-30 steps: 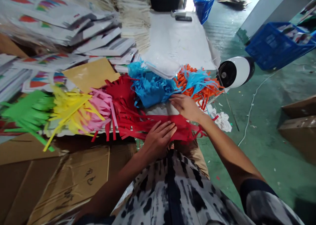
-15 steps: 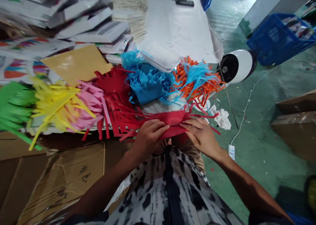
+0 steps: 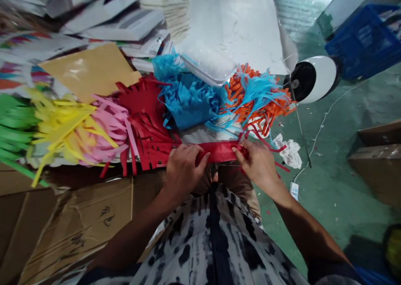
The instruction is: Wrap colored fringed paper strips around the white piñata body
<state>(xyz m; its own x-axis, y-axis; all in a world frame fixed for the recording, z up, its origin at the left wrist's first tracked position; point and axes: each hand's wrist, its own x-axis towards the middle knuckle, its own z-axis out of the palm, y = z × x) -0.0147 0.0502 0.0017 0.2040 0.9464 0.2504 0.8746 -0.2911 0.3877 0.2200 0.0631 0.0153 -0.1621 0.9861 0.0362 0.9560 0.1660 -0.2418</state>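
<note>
A strip of red fringed paper stretches between my two hands at the near edge of the table. My left hand pinches its left end, and my right hand grips the right end, with loose red strands poking out past the fingers. Left of my left hand lies a pile of dark red fringed paper. Beyond the strip sit bunches of blue fringe and orange fringe, light blue strands lying over the orange.
Pink, yellow and green fringe line the table's left. A yellow-brown sheet and a clear plastic box lie behind. On the floor are a white fan, a blue crate and a power strip.
The red paper between my hands has become a narrower band, held slightly higher. Both hands have curled more around its ends, and the left has shifted a little left. The view has tilted slightly.
</note>
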